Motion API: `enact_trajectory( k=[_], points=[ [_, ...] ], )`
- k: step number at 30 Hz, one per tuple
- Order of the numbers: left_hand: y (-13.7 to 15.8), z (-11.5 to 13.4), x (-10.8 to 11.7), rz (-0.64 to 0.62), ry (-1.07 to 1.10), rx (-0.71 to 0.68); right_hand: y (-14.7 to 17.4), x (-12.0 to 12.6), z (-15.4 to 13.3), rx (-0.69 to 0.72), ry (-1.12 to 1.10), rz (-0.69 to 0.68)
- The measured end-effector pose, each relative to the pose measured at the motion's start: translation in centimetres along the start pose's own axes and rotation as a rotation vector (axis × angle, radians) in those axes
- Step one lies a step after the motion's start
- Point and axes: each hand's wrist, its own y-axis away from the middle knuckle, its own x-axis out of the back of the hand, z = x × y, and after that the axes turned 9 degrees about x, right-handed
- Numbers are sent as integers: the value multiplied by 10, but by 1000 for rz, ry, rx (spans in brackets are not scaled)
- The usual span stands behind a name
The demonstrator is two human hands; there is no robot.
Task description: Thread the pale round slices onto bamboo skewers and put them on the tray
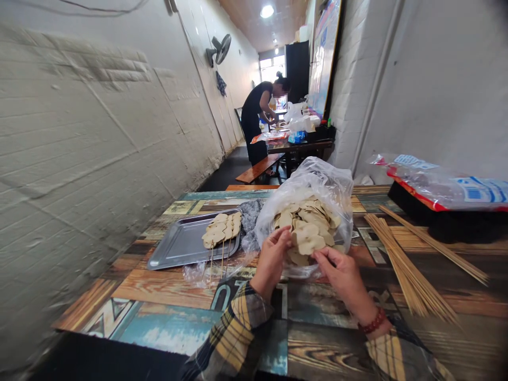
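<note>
Between my two hands is a flat, flower-shaped beige slice (pixel 308 239) with a wavy edge. My left hand (pixel 272 260) pinches its left edge, and my right hand (pixel 342 276) pinches it at the lower right. Just behind, a clear plastic bag (pixel 317 177) lies open with a heap of similar slices (pixel 313 210) inside. To the left, a metal tray (pixel 177 246) carries several slices threaded on thin sticks (pixel 222 231), whose bare ends stick out over the near rim. Loose bamboo skewers (pixel 405 264) lie fanned out right of my right hand.
A black tray in red-edged plastic packaging (pixel 440 190) sits at the table's right. Grey crumpled material (pixel 251 219) lies between tray and bag. The patchwork-patterned table (pixel 170 323) runs close to the left wall. Farther back, a person (pixel 256 114) bends over another table.
</note>
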Motion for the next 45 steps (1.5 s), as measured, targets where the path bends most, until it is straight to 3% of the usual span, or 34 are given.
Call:
enact_trajectory(
  k=[4,10,16,21,25,28,33,36,41,45],
  points=[
    [-13,10,16,151,-181,-237,-6,17,6,7,-26,130],
    [-33,6,34,327,-734,-494,-9,22,12,14,-17,153],
    [-28,-2,28,296,-1117,-638,-9,19,10,30,-18,111],
    [-21,-7,18,195,-1334,-632,-9,18,6,32,-7,100],
    [-24,-11,17,124,-1238,-601,-8,17,4,37,-28,106],
    [-29,-14,20,103,-1006,-532,-8,17,3,22,-21,106],
    [-31,-10,21,97,-518,-287,-9,19,7,15,-36,113],
    [-28,-4,18,81,-363,-203,-9,19,9,20,-60,107],
    [-27,-6,18,12,-451,-200,-10,18,12,-2,-128,96],
    [-34,-13,24,44,-673,-315,-10,17,14,-11,-166,92]
  ],
)
